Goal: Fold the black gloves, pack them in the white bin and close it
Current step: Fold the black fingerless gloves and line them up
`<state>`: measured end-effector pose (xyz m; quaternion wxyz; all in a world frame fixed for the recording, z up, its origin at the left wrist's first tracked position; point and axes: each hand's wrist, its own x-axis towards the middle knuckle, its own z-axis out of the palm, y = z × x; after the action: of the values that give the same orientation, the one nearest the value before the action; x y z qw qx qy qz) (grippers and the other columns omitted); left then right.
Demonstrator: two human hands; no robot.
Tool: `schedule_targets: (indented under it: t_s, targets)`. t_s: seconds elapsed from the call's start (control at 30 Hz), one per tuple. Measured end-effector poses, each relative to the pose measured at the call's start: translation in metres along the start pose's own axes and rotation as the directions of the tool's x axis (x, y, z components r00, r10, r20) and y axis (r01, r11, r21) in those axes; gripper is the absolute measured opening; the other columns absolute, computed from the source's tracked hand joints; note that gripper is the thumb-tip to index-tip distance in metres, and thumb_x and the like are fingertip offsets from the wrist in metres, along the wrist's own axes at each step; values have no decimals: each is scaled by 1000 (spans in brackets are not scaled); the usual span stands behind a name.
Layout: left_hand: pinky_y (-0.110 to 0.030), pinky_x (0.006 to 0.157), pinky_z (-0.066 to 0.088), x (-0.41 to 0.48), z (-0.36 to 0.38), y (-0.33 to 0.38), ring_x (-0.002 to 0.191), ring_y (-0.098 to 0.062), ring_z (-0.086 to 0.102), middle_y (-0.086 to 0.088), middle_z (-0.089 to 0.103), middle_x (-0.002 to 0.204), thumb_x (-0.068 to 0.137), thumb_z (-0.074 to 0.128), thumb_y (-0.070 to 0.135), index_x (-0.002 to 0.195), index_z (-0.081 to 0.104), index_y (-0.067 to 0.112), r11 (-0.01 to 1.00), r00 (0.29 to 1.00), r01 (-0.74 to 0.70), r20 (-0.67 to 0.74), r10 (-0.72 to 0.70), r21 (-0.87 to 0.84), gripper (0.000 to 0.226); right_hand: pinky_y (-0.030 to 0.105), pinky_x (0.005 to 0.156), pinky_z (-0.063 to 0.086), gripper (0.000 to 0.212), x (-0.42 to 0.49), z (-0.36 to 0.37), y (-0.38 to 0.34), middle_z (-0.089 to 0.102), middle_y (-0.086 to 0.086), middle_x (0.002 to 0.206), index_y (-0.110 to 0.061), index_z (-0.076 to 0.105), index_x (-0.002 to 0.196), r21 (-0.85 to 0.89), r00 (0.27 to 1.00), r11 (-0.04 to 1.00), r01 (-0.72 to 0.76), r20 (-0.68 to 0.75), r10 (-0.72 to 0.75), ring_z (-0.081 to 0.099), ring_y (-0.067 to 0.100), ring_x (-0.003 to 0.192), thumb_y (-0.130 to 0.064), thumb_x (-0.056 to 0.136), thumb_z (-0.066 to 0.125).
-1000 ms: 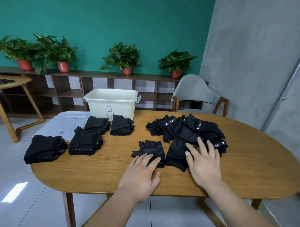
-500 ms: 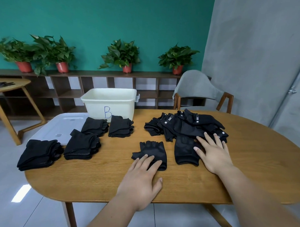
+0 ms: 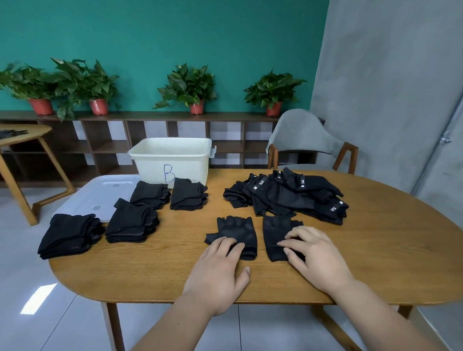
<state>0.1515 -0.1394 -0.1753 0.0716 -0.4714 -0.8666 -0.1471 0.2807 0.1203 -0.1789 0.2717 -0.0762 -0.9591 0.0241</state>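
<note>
Two black fingerless gloves lie flat side by side near the table's front edge. My left hand (image 3: 219, 269) rests flat with its fingertips on the cuff of the left glove (image 3: 236, 229). My right hand (image 3: 314, 254) lies on the right glove (image 3: 275, 229), fingers bent and pressing its lower part. A loose pile of unfolded black gloves (image 3: 290, 195) sits behind them. Several stacks of folded gloves (image 3: 130, 224) lie at the left. The open white bin (image 3: 173, 157), marked B, stands at the back, with its white lid (image 3: 98, 194) flat beside it.
The oval wooden table (image 3: 380, 246) has bare room at the right. A grey chair (image 3: 305, 141) stands behind it. A shelf with potted plants (image 3: 189, 87) lines the green wall. A second wooden table (image 3: 19, 136) stands at far left.
My right hand has drawn one glove out of the pile toward the front edge, next to the left glove. My left hand has stayed on the left glove's cuff.
</note>
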Motion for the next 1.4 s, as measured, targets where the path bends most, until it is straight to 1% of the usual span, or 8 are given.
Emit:
schedule_targets:
  t_s: [0.4,0.57,0.63,0.73,0.83,0.97,1.2,1.4]
  targets:
    - [-41,130,17,-3,-4,4,158,-22,8,3,21,169,104,25,66,157,27,40,996,997,80,6,-80,39,59,42,98,51,45,-16,-11,-18,54,-6,101,-30,79,116,-286,983,941,-181,-59,171,58,22,93,-54,106,42]
    - [-44,133,1,-2,-3,3,160,-21,-19,-2,4,175,104,17,71,167,18,32,994,999,51,-3,-51,96,74,46,113,45,29,-5,-15,-35,65,7,131,-14,81,110,-235,981,960,-153,-156,118,55,29,132,-33,104,59]
    - [-44,132,-4,0,-1,3,157,-18,-31,-1,-6,177,104,14,73,168,14,30,994,1000,14,17,-16,110,77,43,122,37,35,6,-13,-48,57,7,150,-14,73,130,-201,990,971,-128,-81,114,43,26,148,-31,101,63]
    - [-44,132,-7,1,0,2,156,-16,-33,1,-11,177,103,10,75,170,8,30,993,997,-17,74,9,121,81,43,131,16,55,14,-3,-62,25,6,172,-21,42,159,-219,972,964,-151,144,185,14,24,161,-38,107,44]
    - [-43,132,-6,3,-1,2,158,-18,-28,4,-11,177,100,9,79,169,2,36,995,987,14,158,-29,96,81,47,130,6,58,15,1,-64,2,4,176,-39,16,166,-241,854,912,-332,334,400,-4,27,162,-54,110,15]
    - [-47,132,-5,7,-1,2,159,-24,-26,3,-11,177,97,9,83,168,1,41,994,973,41,220,-63,103,82,50,130,4,62,13,1,-65,-6,3,176,-48,3,164,-232,761,863,-449,406,505,-9,30,161,-66,105,5]
    - [-48,131,-8,14,-5,4,158,-27,-30,2,-17,175,97,10,83,167,-4,43,991,946,34,315,-72,127,82,50,130,-1,62,8,3,-59,-5,-6,175,-54,6,162,-172,795,898,-404,420,438,-11,26,161,-71,102,4]
    - [-47,131,-9,4,4,2,155,-21,-37,2,-20,175,99,7,81,167,-6,41,994,991,6,133,-20,108,80,47,131,-3,59,-1,4,-62,-8,-12,174,-52,5,163,-151,887,935,-321,298,352,-18,18,160,-66,105,3]
